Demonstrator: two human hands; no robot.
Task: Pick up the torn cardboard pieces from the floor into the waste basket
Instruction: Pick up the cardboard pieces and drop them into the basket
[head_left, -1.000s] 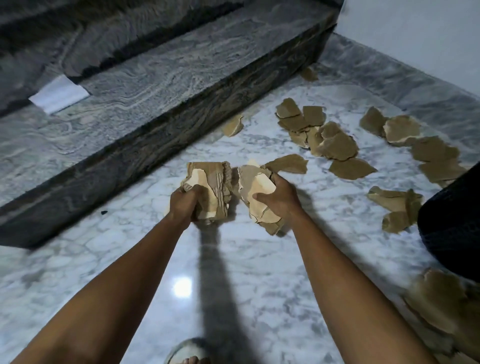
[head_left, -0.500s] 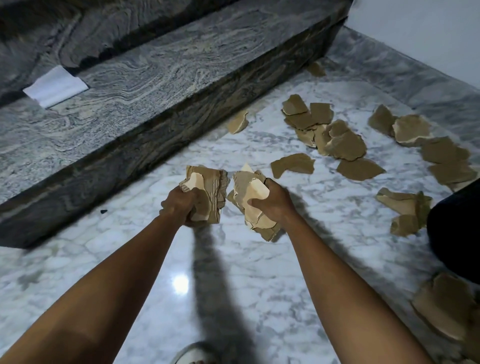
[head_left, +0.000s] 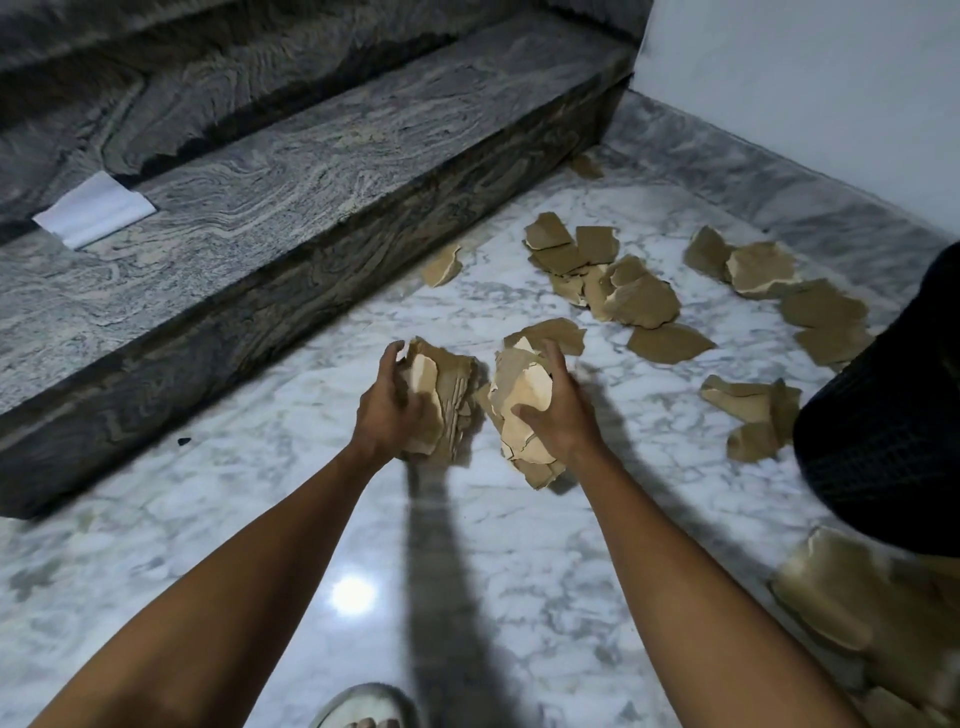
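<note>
Glossy white-grey marble floor (head_left: 519, 545); matt brown torn cardboard pieces (head_left: 644, 306), rough-edged; polished dark veined granite step (head_left: 311, 171).

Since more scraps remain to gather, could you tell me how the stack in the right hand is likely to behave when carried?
The stack is loose torn sheets, so pieces may slip out. It looks light: the right hand holds it alone. Ragged edges suggest it bends easily.

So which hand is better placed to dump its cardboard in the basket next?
Probably the right hand: its bundle is nearer the dark basket at the right edge. The left hand would have to cross over.
</note>
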